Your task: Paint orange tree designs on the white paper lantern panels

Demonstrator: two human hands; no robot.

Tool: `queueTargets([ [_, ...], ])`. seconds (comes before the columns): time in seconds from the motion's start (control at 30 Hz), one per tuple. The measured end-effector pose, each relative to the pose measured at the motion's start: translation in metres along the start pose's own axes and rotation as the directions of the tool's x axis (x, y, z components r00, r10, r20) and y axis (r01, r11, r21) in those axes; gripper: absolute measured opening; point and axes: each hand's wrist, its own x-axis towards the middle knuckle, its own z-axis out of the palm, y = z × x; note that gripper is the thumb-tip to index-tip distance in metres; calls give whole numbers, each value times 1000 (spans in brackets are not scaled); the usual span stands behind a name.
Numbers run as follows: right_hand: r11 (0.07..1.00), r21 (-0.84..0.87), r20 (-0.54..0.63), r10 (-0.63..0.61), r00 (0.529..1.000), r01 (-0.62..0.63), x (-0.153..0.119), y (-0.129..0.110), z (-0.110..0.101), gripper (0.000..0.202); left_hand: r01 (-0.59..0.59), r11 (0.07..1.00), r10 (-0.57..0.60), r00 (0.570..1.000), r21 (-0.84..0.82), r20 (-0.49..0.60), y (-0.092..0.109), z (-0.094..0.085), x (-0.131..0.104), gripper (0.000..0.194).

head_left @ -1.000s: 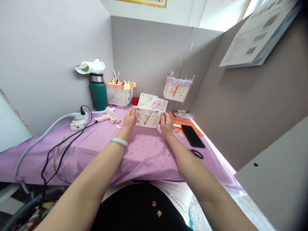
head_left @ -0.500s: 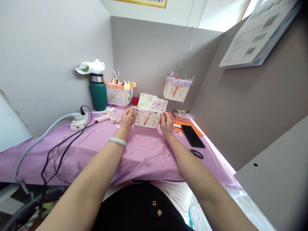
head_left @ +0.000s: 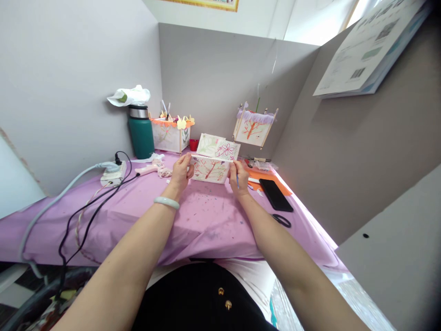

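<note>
Between my hands a white panel (head_left: 210, 169) with a red branching tree drawing is held up, tilted, above the purple cloth. My left hand (head_left: 182, 171) grips its left edge, and a pale bangle circles that wrist. The right edge is pinched by my right hand (head_left: 238, 175), which also has a thin blue stick (head_left: 237, 181) among its fingers. Just behind the panel stand a card with green drawing (head_left: 209, 144) and one with a pink flower (head_left: 228, 150).
A green bottle (head_left: 141, 133), a decorated box (head_left: 171, 136) and a red cup (head_left: 193, 145) stand at the back left. A power strip (head_left: 113, 175) with cables lies left. Right are a phone (head_left: 276, 195), scissors (head_left: 281, 220) and orange sheet (head_left: 285, 187). A decorated lantern (head_left: 254, 128) hangs behind.
My left hand and the panel's left side have shifted very slightly left. My right hand has stayed nearly still.
</note>
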Motion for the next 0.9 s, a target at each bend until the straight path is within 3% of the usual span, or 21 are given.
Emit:
queueTargets([
  [0.63, 989, 146, 37, 26, 999, -31, 3, -10, -4, 33, -21, 999, 22, 999, -48, 35, 1, -3, 1, 21],
  [0.9, 997, 78, 31, 24, 999, -26, 1, -6, -2, 36, 14, 1000, -13, 1000, 24, -14, -3, -2, 3, 31],
])
